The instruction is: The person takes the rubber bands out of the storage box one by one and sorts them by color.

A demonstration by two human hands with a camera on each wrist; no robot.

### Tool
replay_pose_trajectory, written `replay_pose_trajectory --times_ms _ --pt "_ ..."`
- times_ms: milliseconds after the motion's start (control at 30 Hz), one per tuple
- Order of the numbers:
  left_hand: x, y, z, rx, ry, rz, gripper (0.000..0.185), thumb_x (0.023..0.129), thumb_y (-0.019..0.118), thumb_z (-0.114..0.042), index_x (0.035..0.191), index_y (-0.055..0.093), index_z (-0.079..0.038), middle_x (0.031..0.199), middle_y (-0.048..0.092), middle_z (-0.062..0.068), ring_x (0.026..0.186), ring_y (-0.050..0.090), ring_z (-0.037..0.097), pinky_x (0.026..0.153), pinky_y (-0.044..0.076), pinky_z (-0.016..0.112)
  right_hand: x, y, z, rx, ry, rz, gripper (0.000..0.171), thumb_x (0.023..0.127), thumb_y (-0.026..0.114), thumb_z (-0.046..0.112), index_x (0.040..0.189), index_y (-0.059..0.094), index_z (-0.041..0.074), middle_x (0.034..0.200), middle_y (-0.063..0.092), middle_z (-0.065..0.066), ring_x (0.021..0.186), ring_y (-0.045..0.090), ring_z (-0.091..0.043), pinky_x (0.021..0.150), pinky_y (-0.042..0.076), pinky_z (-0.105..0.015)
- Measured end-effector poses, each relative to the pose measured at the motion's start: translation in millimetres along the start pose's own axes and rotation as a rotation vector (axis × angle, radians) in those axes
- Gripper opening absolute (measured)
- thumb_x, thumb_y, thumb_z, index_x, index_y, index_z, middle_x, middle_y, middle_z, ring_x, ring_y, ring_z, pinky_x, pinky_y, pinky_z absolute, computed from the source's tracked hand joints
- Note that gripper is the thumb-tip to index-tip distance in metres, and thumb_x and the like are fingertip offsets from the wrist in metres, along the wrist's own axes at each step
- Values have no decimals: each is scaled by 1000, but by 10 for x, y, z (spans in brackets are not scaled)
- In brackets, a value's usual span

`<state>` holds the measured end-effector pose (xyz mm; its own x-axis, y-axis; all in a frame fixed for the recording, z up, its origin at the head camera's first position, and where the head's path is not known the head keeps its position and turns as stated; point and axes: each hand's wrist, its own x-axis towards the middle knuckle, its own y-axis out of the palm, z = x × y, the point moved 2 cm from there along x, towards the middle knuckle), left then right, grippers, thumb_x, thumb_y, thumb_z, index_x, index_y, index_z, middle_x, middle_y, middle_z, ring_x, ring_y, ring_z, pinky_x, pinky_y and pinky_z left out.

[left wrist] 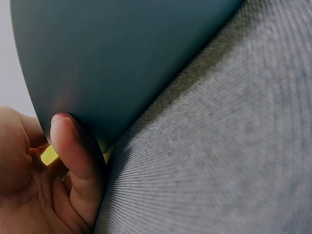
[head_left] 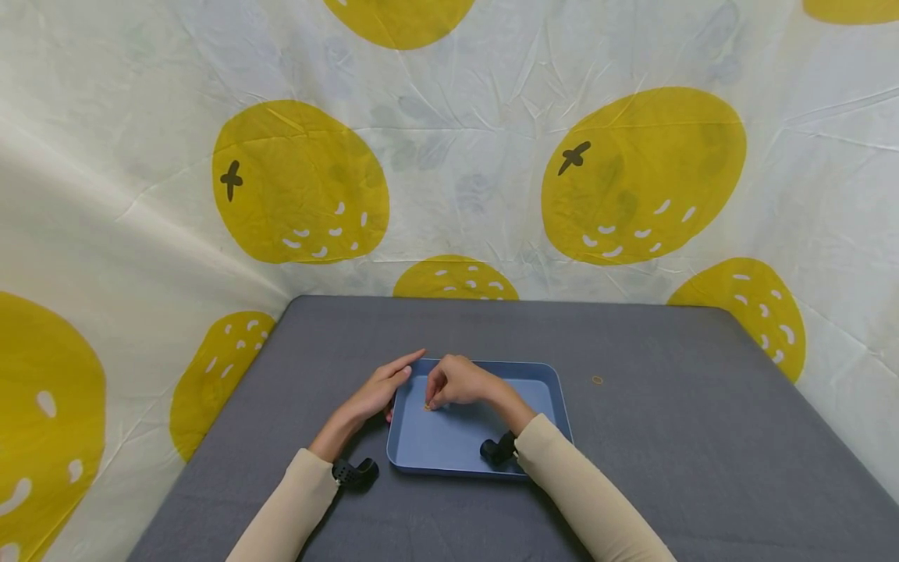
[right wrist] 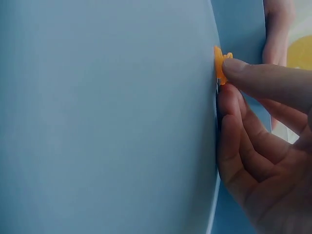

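A shallow blue tray (head_left: pixel 449 445) lies on the grey cloth. My left hand (head_left: pixel 379 393) holds its left side near the far corner. In the left wrist view a bent finger (left wrist: pixel 73 146) presses the tray's outer wall (left wrist: pixel 112 53), while the thumb side reaches past the rim. Over the tray's left part, my right hand (head_left: pixel 460 380) pinches a small orange rubber band (right wrist: pixel 222 66) between thumb and fingertips, low over the tray floor. The band looks bunched into loops; the fingers partly cover it.
Another thin rubber band (head_left: pixel 597 380) lies on the grey table (head_left: pixel 667 437), right of the tray. Black wrist cameras (head_left: pixel 356 473) sit on both wrists. A white curtain (head_left: pixel 463 179) with big yellow fruit prints hangs behind the table.
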<state>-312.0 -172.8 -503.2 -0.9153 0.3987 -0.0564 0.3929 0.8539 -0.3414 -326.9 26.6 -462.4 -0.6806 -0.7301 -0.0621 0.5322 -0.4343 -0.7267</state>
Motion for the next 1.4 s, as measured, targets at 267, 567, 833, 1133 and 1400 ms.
replay_pose_trajectory --times_ms 267,567,833,1133,1400 --pt "-2 2 3 -6 1 9 47 115 36 -29 161 39 -27 94 60 19 42 45 13 44 45 31 -8 -3 -21 12 -4 -9 8 87 81 6 80 79 10 76 74 3 62 56 -5 58 45 -20" --pt "4 -2 15 -10 -7 7 47 115 36 -28 161 39 -25 75 57 11 40 45 13 43 44 30 11 -24 -82 25 -10 -56 9 87 77 4 81 77 11 74 71 4 60 57 -5 57 46 -21" --pt "2 -11 23 -5 9 16 48 114 36 -28 162 38 -21 79 61 22 39 45 13 42 44 31 -5 -50 -70 73 25 -85 3 86 78 4 88 80 5 73 73 1 60 60 -4 56 47 -20" --pt "-6 17 -5 -24 -17 19 47 115 36 -30 161 38 -28 64 53 7 40 46 13 43 45 29 -97 -163 -2 84 45 -111 6 90 77 6 88 81 10 78 76 1 64 64 -7 61 52 -23" --pt "-19 14 2 -34 -18 34 48 115 36 -30 162 36 -27 67 57 12 40 46 14 43 45 30 -256 -360 43 108 28 -131 9 94 74 9 96 81 3 88 78 -4 80 74 -27 69 57 -27"
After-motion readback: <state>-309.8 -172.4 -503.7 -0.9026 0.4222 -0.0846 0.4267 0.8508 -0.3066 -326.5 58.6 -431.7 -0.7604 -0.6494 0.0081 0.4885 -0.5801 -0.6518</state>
